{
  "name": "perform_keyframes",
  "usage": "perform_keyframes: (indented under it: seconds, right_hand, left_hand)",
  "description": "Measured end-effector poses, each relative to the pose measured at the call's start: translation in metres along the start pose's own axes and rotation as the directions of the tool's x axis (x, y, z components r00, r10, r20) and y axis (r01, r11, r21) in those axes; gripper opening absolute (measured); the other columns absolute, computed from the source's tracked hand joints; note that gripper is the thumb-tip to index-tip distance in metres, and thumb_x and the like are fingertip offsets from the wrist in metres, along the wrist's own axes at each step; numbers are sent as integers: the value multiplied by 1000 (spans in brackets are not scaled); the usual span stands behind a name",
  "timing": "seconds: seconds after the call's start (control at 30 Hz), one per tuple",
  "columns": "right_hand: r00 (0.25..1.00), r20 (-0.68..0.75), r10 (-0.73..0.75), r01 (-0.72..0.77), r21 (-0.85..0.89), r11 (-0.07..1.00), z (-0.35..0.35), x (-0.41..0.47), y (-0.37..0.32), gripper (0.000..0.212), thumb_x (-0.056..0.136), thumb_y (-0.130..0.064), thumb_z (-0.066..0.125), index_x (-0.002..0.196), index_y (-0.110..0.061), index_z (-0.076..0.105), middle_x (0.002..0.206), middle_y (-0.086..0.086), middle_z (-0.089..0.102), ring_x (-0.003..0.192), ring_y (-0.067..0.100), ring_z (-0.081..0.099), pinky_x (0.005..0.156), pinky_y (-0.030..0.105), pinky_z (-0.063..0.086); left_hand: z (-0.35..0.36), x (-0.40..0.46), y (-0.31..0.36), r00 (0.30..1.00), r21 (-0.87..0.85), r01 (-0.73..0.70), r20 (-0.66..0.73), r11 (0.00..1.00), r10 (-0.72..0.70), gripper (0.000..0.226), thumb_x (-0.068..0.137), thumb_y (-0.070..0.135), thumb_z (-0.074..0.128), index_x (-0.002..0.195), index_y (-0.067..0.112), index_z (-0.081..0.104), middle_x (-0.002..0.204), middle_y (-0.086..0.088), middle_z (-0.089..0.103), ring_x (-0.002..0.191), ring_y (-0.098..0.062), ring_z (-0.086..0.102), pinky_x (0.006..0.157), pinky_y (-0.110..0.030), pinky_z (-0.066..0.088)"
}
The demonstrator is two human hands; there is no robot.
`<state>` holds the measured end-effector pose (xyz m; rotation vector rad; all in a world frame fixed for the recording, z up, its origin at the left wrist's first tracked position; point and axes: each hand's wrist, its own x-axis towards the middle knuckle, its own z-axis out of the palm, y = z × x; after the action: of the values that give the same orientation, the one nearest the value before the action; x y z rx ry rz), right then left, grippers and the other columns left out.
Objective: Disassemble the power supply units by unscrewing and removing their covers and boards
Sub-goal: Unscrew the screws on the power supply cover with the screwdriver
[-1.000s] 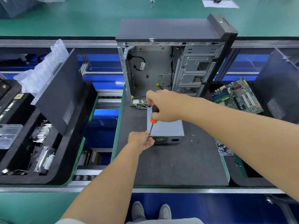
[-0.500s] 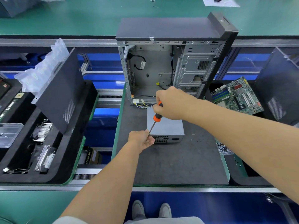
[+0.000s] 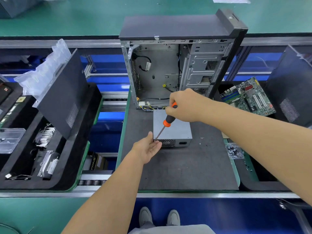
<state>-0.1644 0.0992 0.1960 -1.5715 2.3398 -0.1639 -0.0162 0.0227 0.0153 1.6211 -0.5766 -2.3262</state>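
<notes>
A grey metal power supply unit (image 3: 175, 130) lies on the dark mat (image 3: 177, 166), its vented face toward me. My right hand (image 3: 184, 105) grips an orange and black screwdriver (image 3: 166, 121), whose tip slants down to the unit's near left corner. My left hand (image 3: 148, 149) lies palm up with fingers spread right below that corner, touching the unit's front edge. I cannot make out a screw at the tip.
An empty open computer case (image 3: 177, 65) stands upright behind the unit with loose cables at its base. A motherboard (image 3: 248, 97) lies at right, a bag of small parts (image 3: 234, 151) near the mat's right edge. Black foam trays (image 3: 50, 141) with a case panel fill the left.
My left hand has opened from a pinch on the screwdriver's shaft into a flat upturned palm under the tip. My right hand has shifted right and tilted the handle.
</notes>
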Motion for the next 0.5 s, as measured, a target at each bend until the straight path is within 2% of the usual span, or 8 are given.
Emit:
perform_keyframes:
  seconds: [0.07,0.17,0.27,0.43,0.5]
  right_hand:
    - [1000,6,12,-12,20,1000,2,-2,2,28,92,-43,52,97,-16,59,91,8,60,73,25,55,57,31,43]
    - [1000,5,24,-24,31,999,5,-5,5,28,92,-43,53,98,-16,59,86,7,58,64,19,50,55,30,41]
    - [999,6,34,-34,60,998,6,-8,9,27,93,-41,53,99,-16,59,85,7,58,62,17,48,52,28,38]
    - [1000,1,30,-30,92,995,9,-15,17,32,94,-38,53,102,-8,62,92,16,66,63,14,43,56,30,39]
    - [999,-12,42,-40,115,993,10,-18,21,28,93,-39,54,99,-13,62,96,14,65,64,13,45,61,33,45]
  left_hand:
    - [-2,0,-2,1000,-55,14,25,998,-13,19,92,10,70,102,-6,67,89,-19,71,75,-23,72,57,-30,61]
    - [-5,-1,-3,998,-127,47,51,991,-41,7,93,-3,64,94,-8,67,75,-17,73,80,-22,69,65,-26,60]
    - [-8,-4,-6,997,-154,48,73,987,-37,9,93,-6,62,86,-10,66,77,-17,72,84,-22,67,82,-29,55]
    - [-10,-7,-14,997,-157,35,69,987,-24,6,93,-8,61,92,-11,65,90,-19,68,86,-23,66,87,-29,54]
    - [-11,-5,-19,999,-159,34,47,987,-27,4,93,-10,61,94,-11,64,94,-20,66,86,-24,66,85,-29,54]
